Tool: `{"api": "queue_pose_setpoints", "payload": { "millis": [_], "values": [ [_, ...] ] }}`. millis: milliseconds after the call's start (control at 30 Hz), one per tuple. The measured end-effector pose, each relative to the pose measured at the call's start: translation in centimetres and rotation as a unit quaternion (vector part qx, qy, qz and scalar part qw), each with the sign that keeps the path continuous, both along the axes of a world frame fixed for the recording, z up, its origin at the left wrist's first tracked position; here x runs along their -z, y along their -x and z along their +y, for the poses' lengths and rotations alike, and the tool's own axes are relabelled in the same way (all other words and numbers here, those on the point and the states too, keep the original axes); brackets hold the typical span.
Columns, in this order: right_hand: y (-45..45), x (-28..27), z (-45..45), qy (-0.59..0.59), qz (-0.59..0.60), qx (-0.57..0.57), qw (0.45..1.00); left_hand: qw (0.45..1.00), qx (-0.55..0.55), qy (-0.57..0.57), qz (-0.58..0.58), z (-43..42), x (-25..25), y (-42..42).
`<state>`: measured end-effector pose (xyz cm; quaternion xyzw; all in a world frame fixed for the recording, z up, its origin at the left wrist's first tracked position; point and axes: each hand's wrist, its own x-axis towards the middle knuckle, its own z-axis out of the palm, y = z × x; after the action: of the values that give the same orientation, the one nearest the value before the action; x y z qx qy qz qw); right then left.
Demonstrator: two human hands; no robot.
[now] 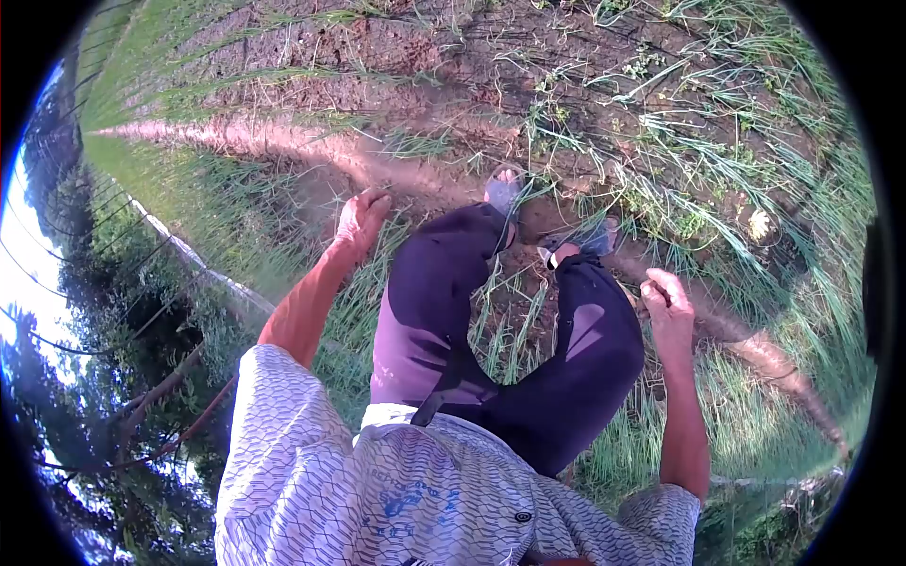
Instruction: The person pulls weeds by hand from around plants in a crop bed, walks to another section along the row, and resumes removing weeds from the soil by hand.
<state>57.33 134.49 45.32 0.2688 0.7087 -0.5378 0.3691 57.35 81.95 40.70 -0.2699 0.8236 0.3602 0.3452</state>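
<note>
The left hand (362,219) has its fingers curled in, and the right hand (668,307) is bent with its thumb close to the fingers — whether either holds anything, I cannot tell. They hang well apart, on either side of the dark trousers (425,264). Thin-leaved green plants (694,219) grow around the feet, near both hands and along the soil path (250,137). They look sparse ahead, thicker sideways — how much is done or left cannot be judged.
</note>
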Motion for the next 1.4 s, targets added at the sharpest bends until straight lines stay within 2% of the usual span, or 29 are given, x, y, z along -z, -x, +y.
{"api": "queue_pose_setpoints", "payload": {
  "millis": [33,100,133,167,200,233,300,333,367,433,500,567,600,633,667,700,767,833,867,967,1000,1067,1100,1133,1167,1233,1267,1367,1400],
  "values": [
    [0.6,0.6,-0.2,0.004,-0.003,-0.004,1.0,0.999,0.038,0.003,0.012,0.5,2.7,0.8],
    [1.2,3.5,0.4,-0.006,0.004,-0.028,1.0,1.0,-0.019,-0.02,-0.014,4.8,5.6,4.9],
    [1.0,5.4,1.0,-0.008,0.012,-0.038,0.999,0.999,0.031,0.005,-0.023,6.3,7.1,6.8],
    [0.9,7.1,1.4,-0.009,0.019,-0.05,0.999,0.992,0.129,-0.003,-0.014,6.3,9.4,8.4],
    [1.5,8.3,1.5,-0.016,0.012,-0.045,0.999,0.989,0.144,0.015,-0.014,6.7,11.6,9.5],
    [2.5,9.0,1.3,-0.025,0.066,-0.078,0.994,0.986,0.161,0.032,-0.01,7.0,13.9,10.7],
    [3.2,12.1,1.5,-0.012,0.063,-0.058,0.996,0.977,0.193,0.057,0.072,6.4,18.4,13.0],
    [4.0,13.5,1.1,-0.003,0.042,-0.051,0.998,0.992,0.098,0.021,0.08,7.8,18.3,14.3],
    [4.2,15.2,0.8,0.002,0.076,-0.049,0.996,0.994,0.051,0.017,0.092,8.9,18.4,16.1],
    [5.5,17.7,-0.1,0.068,0.077,-0.029,0.994,0.994,0.012,-0.01,0.11,7.7,21.8,18.6],
    [6.9,20.1,-1.9,0.089,0.103,-0.024,0.99,0.99,0.087,0.04,0.103,7.5,22.9,20.9],
    [9.1,21.5,-3.7,0.101,0.141,-0.027,0.984,0.964,0.189,0.132,0.137,7.1,24.1,23.6],
    [10.1,22.9,-4.6,0.069,0.247,-0.067,0.964,0.918,0.315,0.217,0.106,6.9,24.9,25.1],
    [11.2,24.3,-5.3,0.034,0.35,-0.107,0.93,0.848,0.433,0.298,0.076,6.7,25.6,26.5],
    [12.6,25.2,-6.0,0.023,0.42,-0.148,0.895,0.822,0.477,0.308,0.047,6.6,26.1,27.1],
    [13.8,26.4,-7.2,-0.024,0.498,-0.177,0.848,0.818,0.47,0.331,0.01,6.4,27.6,27.5],
    [15.4,29.4,-9.0,-0.121,0.453,-0.317,0.825,0.801,0.516,0.303,-0.017,5.1,30.9,28.2],
    [16.5,32.5,-11.0,-0.083,0.274,-0.369,0.884,0.832,0.517,0.178,-0.092,4.0,33.3,28.9],
    [16.3,35.3,-11.7,-0.09,0.289,-0.371,0.878,0.842,0.512,0.112,-0.129,3.6,34.4,28.8],
    [14.3,44.5,-12.2,-0.095,0.39,-0.342,0.849,0.867,0.482,0.109,-0.061,2.4,38.6,27.0],
    [13.1,47.3,-12.2,-0.018,0.288,-0.217,0.932,0.895,0.435,0.079,-0.051,2.6,39.3,26.9],
    [11.8,48.0,-13.2,-0.08,0.345,-0.206,0.912,0.942,0.333,0.019,-0.038,3.5,40.1,25.7],
    [11.5,48.5,-13.8,-0.123,0.452,-0.254,0.846,0.96,0.278,-0.01,-0.031,3.8,40.5,25.2],
    [11.2,48.5,-14.9,-0.137,0.434,-0.222,0.862,0.966,0.257,-0.025,-0.011,4.0,40.7,24.8],
    [11.0,48.4,-15.3,-0.173,0.464,-0.242,0.834,0.966,0.254,-0.046,0.005,3.1,42.1,24.5],
    [10.8,47.7,-15.9,-0.182,0.393,-0.248,0.867,0.963,0.248,-0.09,0.048,1.3,45.2,24.7],
    [10.6,48.3,-16.5,-0.206,0.441,-0.225,0.844,0.968,0.251,-0.02,0.016,3.1,42.3,24.8],
    [10.6,49.2,-16.9,-0.249,0.454,-0.24,0.821,0.97,0.239,0.05,0.001,4.5,40.9,25.1],
    [10.6,49.4,-17.0,-0.236,0.459,-0.213,0.83,0.974,0.22,0.045,0.012,4.6,40.8,24.9]
  ]
}}
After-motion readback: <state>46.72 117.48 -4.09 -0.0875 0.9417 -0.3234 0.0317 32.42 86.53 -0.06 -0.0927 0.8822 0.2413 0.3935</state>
